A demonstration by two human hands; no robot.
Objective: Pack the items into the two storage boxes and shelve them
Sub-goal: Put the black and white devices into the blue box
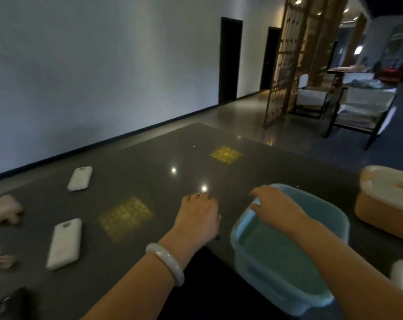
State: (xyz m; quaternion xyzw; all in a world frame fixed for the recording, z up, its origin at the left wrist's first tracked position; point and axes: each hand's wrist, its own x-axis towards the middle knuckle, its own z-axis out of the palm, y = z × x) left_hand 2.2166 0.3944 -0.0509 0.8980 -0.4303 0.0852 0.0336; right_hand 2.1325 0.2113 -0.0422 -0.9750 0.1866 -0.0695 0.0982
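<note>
Early in the packing, by the look of it; a translucent light-blue plastic storage box [288, 248] standing uncovered at the near edge of the dark polished stone table [149, 158], probably drawn close so items can be dropped straight in; nothing discernible inside it through the blur. Right hand [276, 204] over the box's far-left rim, fingers curled there, seemingly steadying or shifting it; whether actually clamped on the rim, impossible to tell. Left hand [199, 215] just beside the box on the table, knuckles up, fingers tucked under and hidden; empty or holding something small, impossible to tell; a pale jade-like bangle [165, 262] on that wrist. An orange storage box with a white lid [385, 204] well apart to the right, closed, likely waiting its turn. To the left, still unpacked: two white rectangular power banks [65, 243] [80, 178], laid apart; a pinkish soft plush shape [4, 210] beyond them; all within easy reach of the left hand.
</note>
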